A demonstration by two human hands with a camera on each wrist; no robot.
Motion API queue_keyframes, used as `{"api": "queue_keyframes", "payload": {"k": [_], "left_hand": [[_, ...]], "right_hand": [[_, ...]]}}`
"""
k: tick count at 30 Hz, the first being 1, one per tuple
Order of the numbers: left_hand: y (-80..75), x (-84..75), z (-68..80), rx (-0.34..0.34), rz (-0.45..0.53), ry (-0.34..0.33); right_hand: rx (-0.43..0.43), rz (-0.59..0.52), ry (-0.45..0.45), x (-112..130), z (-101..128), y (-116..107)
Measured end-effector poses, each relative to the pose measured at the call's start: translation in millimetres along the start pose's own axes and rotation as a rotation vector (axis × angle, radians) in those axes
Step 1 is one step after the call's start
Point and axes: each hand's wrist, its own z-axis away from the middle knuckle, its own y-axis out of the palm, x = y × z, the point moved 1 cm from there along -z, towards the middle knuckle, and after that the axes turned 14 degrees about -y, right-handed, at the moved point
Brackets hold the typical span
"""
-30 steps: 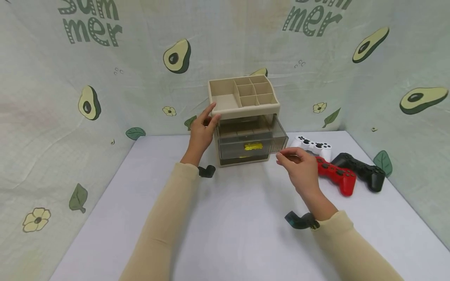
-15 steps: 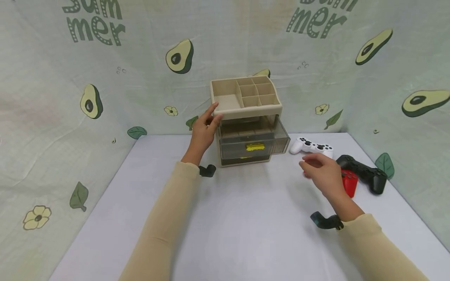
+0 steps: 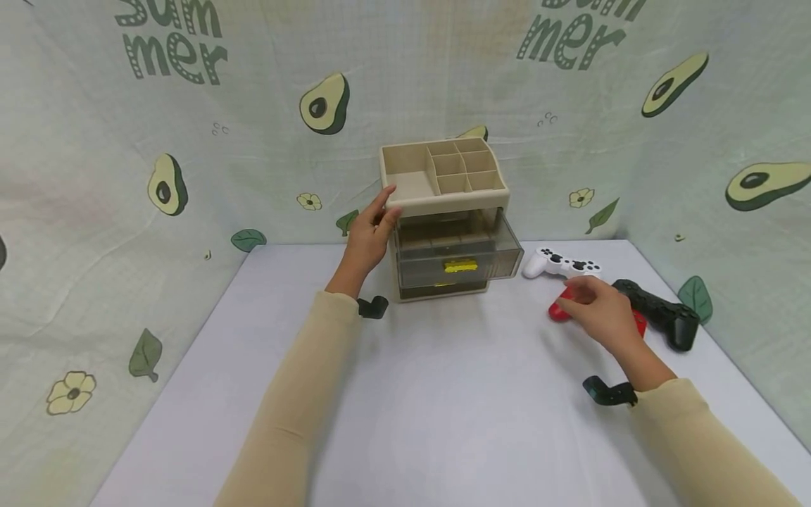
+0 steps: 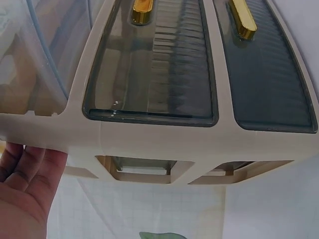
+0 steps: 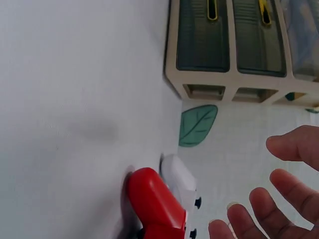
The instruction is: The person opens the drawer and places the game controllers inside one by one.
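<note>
A beige desktop drawer organizer (image 3: 446, 205) stands at the back of the table. Its see-through upper drawer (image 3: 418, 272), with a yellow handle, is pulled out. My left hand (image 3: 367, 243) grips the organizer's upper left corner, thumb at the front edge; in the left wrist view its fingers (image 4: 42, 172) lie against the side. My right hand (image 3: 600, 313) hovers above a red game controller (image 3: 560, 310), partly hiding it. Nothing is held in it, and its fingers are loosely bent and apart in the right wrist view, near the red controller's grip (image 5: 153, 196).
A white controller (image 3: 538, 264) lies behind the red one, right of the organizer. Beside it, near the table's right edge, is a black controller (image 3: 679, 328). A printed cloth (image 3: 443, 84) hangs behind and at both sides of the white table (image 3: 443, 408).
My right hand has moved right, away from the drawer's front corner, to above the red controller. The left hand stays on the organizer, and the drawer remains pulled out.
</note>
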Motion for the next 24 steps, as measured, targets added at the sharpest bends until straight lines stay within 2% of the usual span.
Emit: {"api": "queue_keyframes", "payload": {"k": [5,12,24], "left_hand": [[-1.1,-1.4,1.0,0.008,-0.013,-0.001],[-0.7,0.5,0.3,0.005,0.003,0.013],[-0.2,-2.5,2.1,0.024,-0.004,-0.008]], "right_hand": [[0.044,0.031,0.017,-10.8,-4.4,-1.9],[0.092,0.111,-0.035,-22.5,-7.7,-5.5],[0.189,0.234,-0.059,-45.8,-14.4,-6.2]]}}
